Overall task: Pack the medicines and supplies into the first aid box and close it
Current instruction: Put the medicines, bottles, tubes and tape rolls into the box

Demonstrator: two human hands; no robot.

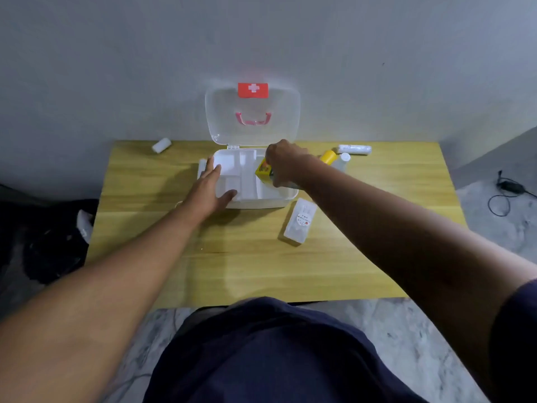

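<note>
The white first aid box (pixel 261 200) stands open on the wooden table, its clear lid (pixel 223 117) upright with a red cross label and pink handle. My left hand (pixel 210 189) lies flat on the box's left front corner, fingers spread. My right hand (pixel 283 162) is over the box's right compartment, closed on a small yellow medicine box (pixel 263 169) that is tilted inside the rim. A clear plastic case (pixel 299 222) lies on the table in front of the box, to the right.
Behind my right hand stand a yellow bottle (pixel 328 156) and a white bottle (pixel 345 159), with a wrapped white roll (pixel 355 148) beyond. Another white roll (pixel 161 145) lies at the table's (pixel 247 266) far left corner. A cable (pixel 507 189) lies on the floor at right.
</note>
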